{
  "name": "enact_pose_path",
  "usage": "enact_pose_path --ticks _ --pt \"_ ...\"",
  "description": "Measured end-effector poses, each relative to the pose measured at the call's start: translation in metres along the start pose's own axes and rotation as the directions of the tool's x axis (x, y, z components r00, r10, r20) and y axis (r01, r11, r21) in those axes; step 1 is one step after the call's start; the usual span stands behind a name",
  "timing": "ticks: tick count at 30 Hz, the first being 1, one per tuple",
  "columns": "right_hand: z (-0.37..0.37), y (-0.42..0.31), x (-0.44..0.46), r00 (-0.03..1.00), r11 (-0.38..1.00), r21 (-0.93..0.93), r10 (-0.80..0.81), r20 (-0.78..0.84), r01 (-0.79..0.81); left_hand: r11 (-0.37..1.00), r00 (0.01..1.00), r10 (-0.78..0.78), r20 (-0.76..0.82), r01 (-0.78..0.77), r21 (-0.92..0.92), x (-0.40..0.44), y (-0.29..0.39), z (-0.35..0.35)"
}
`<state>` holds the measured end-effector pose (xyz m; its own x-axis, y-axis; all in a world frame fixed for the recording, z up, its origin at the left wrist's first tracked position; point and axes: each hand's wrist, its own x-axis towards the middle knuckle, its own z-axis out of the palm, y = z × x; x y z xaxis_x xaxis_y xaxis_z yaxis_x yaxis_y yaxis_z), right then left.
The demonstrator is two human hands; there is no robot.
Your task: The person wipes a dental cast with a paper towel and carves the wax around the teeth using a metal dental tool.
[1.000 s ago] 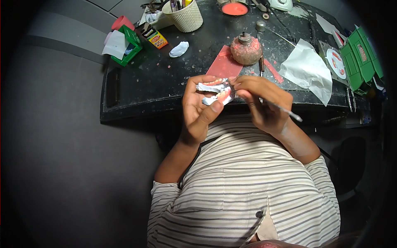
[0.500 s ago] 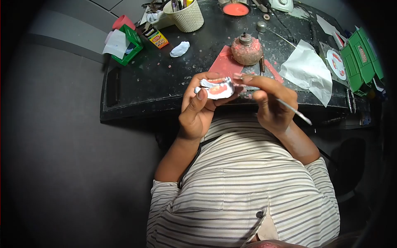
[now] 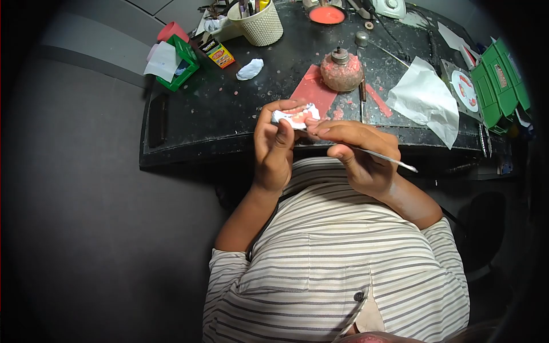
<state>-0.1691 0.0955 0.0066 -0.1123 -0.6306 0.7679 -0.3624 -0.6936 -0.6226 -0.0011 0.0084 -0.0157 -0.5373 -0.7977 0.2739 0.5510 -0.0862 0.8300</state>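
My left hand (image 3: 274, 146) is closed round a white plaster dental model (image 3: 280, 117) with pink wax and a row of teeth on it, held up just in front of the table's near edge. A thin metal wax carver (image 3: 384, 156) rests in my right hand (image 3: 369, 151), its pale handle end pointing down to the right. The fingertips of that hand touch the right side of the model. They hide the tool's other end. Behind the model lies a pink wax sheet (image 3: 313, 91) on the dark table.
A wax-spattered spirit lamp (image 3: 341, 71) stands behind my hands, a brown-handled tool (image 3: 362, 91) beside it. Crumpled white paper (image 3: 426, 97) and a green box (image 3: 498, 83) are at the right. A white lump (image 3: 250, 69), a crayon box (image 3: 219, 54) and a woven basket (image 3: 260, 28) stand left.
My right hand has moved left and slightly down, bringing its fingertips onto the model. The model has turned in my left hand, showing more of its teeth.
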Motion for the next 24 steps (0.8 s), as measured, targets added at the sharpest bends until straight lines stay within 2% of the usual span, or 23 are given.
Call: enact_pose_path --ticks 1,3,4,7,8,9,11,15,24 --pt "0.000 -0.002 -0.001 1.000 1.000 0.002 0.000 0.001 0.000 0.999 0.999 -0.045 -0.005 0.046 0.017 0.000 0.001 -0.003" --pt "0.000 -0.007 -0.002 0.987 0.967 0.196 0.161 0.024 -0.163 0.990 0.991 -0.133 -0.019 0.134 0.050 0.000 0.004 -0.004" --pt "-0.001 -0.009 0.001 0.989 0.975 0.170 0.144 0.019 -0.145 0.980 0.973 -0.188 -0.137 0.195 0.039 0.000 0.010 0.007" --pt "0.000 -0.005 0.000 0.988 0.966 0.215 0.151 -0.024 -0.143 0.970 0.967 -0.222 -0.122 0.231 0.070 0.000 0.020 0.002" --pt "-0.003 -0.005 0.005 0.994 0.980 0.170 0.108 0.004 -0.107 0.962 0.964 -0.187 -0.189 0.219 0.165 -0.001 0.022 0.008" --pt "-0.002 -0.004 0.006 0.994 0.979 0.171 0.110 0.006 -0.109 0.962 0.963 -0.188 -0.191 0.220 0.163 -0.001 0.020 0.008" --pt "0.000 -0.003 0.008 0.996 0.982 0.172 0.075 0.042 -0.081 0.958 0.979 -0.067 -0.192 0.117 0.262 -0.001 0.018 0.006" --pt "0.004 -0.003 0.005 0.988 0.953 0.263 0.144 0.051 -0.153 0.938 0.979 -0.055 -0.195 0.118 0.327 0.000 0.019 0.007" --pt "0.003 -0.003 0.006 0.984 0.974 0.168 0.133 0.118 -0.152 0.899 0.977 -0.033 -0.212 0.122 0.421 -0.002 0.019 0.011"
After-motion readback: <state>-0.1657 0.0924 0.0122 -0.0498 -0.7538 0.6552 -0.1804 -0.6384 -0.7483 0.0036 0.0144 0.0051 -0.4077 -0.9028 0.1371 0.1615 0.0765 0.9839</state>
